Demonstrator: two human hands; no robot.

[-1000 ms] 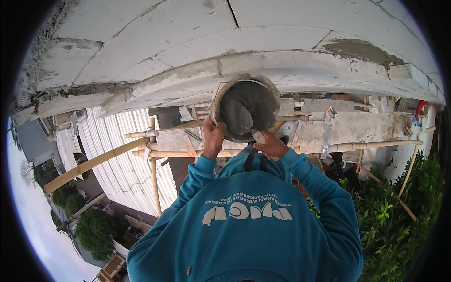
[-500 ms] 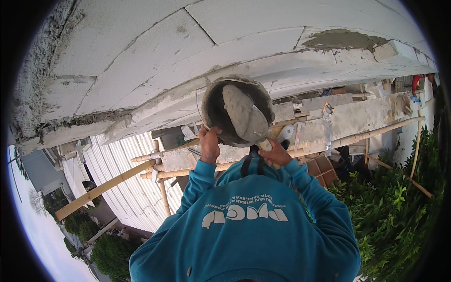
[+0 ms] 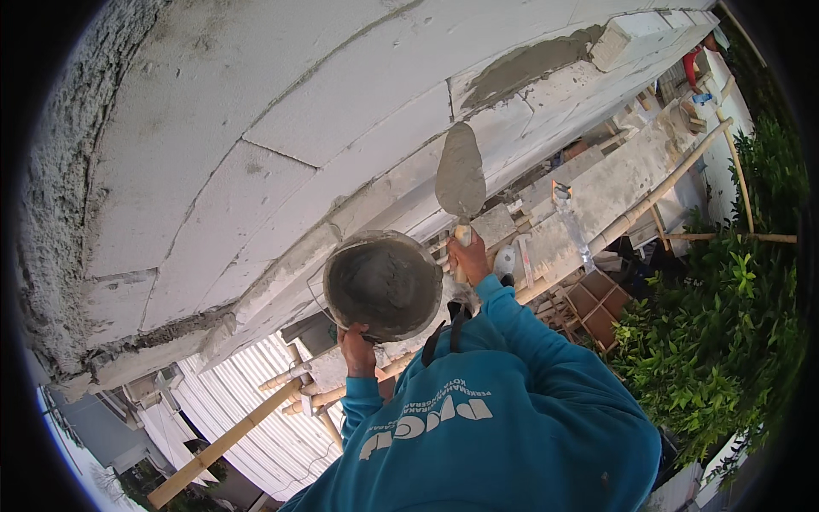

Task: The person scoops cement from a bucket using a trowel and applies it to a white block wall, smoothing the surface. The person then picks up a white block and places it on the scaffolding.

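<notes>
Holding a pointed steel trowel loaded with grey mortar (image 3: 460,177), the right hand (image 3: 468,258) is clenched around its pale wooden handle just below the blade. The blade stands above the fist, its long axis running nearly straight up, tip toward the white block wall (image 3: 256,111) and flat face close to the grey ledge under the blocks; whether the tip touches the wall cannot be told. The right hand is plainly the nearer one to the wall joint, since the trowel reaches out from it.

Just to the left and lower sits a round, mortar-crusted bucket (image 3: 383,284), its mouth tipped toward the camera and its inside coated grey. The left hand (image 3: 357,348) grips it from beneath at the lower rim, fingers closed on the edge, so the bucket hangs between the two hands with the trowel handle just beside its right rim.

Up and to the right of the trowel tip, a patch of fresh grey mortar (image 3: 525,66) is spread over a seam in the blocks. Both arms wear teal sleeves of a hooded sweatshirt (image 3: 512,410) with white lettering. Below run bamboo scaffold poles (image 3: 648,200), a white corrugated roof (image 3: 247,427) lies lower left, and green leafy shrubs (image 3: 717,341) fill the right side.
</notes>
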